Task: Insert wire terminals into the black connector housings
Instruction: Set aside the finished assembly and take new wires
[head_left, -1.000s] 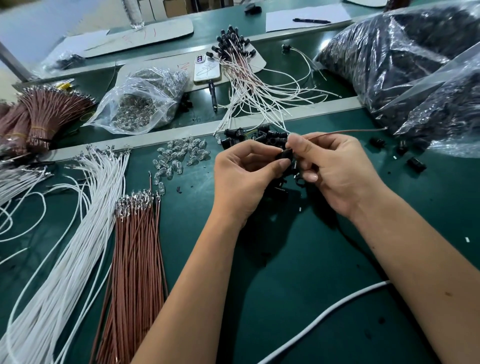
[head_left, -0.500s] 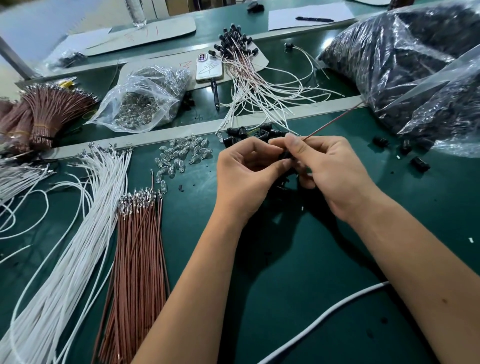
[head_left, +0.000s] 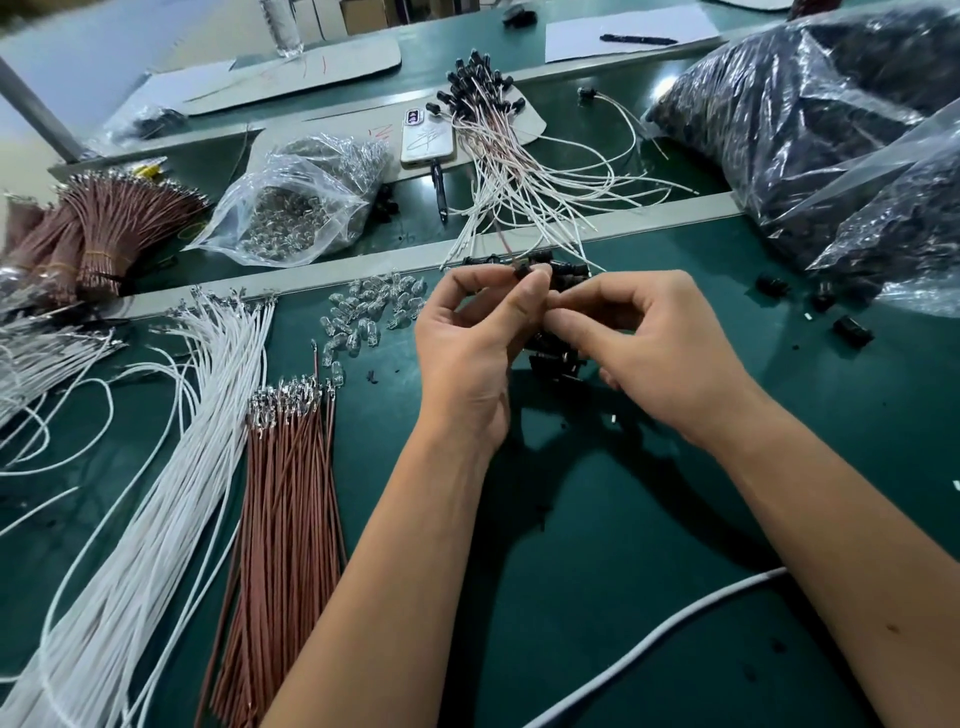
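My left hand (head_left: 470, 343) pinches a black housing (head_left: 521, 270), brown wire (head_left: 504, 244) running up and away; right hand (head_left: 660, 343), fingers curled just beside it, grip unclear.

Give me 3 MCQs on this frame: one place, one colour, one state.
1. Where does the phone lie?
A. beyond the grey divider strip
B. under the right arm
C. on the brown wires

2. What colour is the loose wire bundle nearest the left forearm?
A. white
B. brown
C. blue

3. What is the left hand doing?
A. lying flat on the mat
B. pinching a black housing
C. hanging idle

Key: 1 A, it rests on cardboard past the strip; 2 B, reddish-brown strands; 3 B, fingertips hold the black housing, a brown wire running up from it.
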